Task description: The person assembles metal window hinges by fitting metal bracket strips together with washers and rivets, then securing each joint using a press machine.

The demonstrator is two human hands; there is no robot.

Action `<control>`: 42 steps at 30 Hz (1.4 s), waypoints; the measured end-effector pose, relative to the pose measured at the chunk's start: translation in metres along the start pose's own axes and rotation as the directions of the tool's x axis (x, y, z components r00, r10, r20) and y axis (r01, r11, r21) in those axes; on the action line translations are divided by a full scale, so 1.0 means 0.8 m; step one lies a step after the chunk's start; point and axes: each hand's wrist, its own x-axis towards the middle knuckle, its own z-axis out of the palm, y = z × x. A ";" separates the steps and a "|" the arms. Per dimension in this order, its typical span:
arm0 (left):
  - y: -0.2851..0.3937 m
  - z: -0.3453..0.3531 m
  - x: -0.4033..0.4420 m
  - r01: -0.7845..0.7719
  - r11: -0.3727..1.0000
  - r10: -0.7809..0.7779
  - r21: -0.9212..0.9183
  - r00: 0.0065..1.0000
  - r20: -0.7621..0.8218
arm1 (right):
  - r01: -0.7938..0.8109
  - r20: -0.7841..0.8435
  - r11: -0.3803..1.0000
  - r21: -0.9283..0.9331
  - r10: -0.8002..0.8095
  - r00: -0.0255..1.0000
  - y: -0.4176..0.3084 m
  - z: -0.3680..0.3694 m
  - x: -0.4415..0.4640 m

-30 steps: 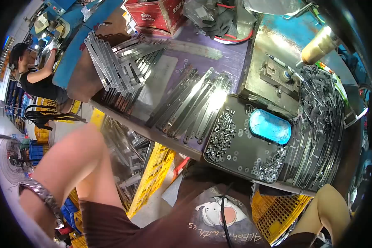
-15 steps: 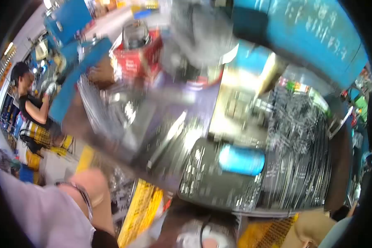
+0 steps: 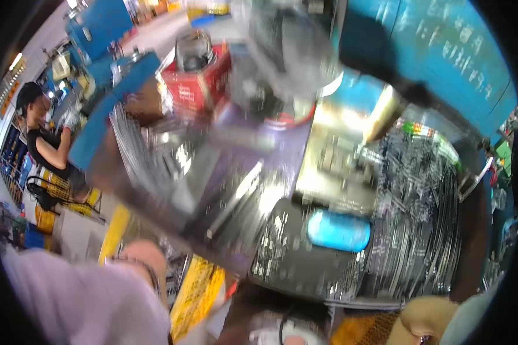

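Note:
My left hand (image 3: 145,257) is at the lower left, beyond a pale pink sleeve and a wrist with a bracelet. It is beside the table's front edge, and its fingers are hidden and blurred. My right hand (image 3: 429,317) shows as a rounded part at the lower right, just below the table's front edge. Its fingers do not show. Between them on the table lies a dark tray (image 3: 290,267) with small shiny pieces, and a bright blue cylindrical object (image 3: 339,230) rests on it. To its right are many thin metal strips (image 3: 411,253) in a dense pile.
A metal fixture (image 3: 342,164) stands mid-table under a blue machine (image 3: 443,52). Further left are a red box (image 3: 195,83) and bundled thin rods (image 3: 133,144). A yellow bar (image 3: 197,293) runs below the table. A person (image 3: 43,135) sits at the far left.
The view has shifted slightly, so the table's contents sit a little lower and further right. My left hand shows lower and further right, with more sleeve in view. The blue object stays on the tray.

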 end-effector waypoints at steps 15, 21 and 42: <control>-0.167 0.132 -0.230 0.377 0.181 -0.967 0.908 -0.101 0.235 | -0.723 -0.103 -0.691 -0.024 -0.717 0.689 -0.167 -0.195 -0.081; -0.185 0.138 -0.264 0.333 0.182 -0.978 0.925 -0.035 0.205 | -0.538 -0.085 -0.834 0.120 -0.549 0.831 -0.194 -0.244 -0.047; -0.070 0.137 -0.135 0.983 -0.184 -0.940 -0.019 -0.170 0.297 | -0.230 -0.252 -0.808 0.542 -0.418 0.873 -0.231 -0.300 0.002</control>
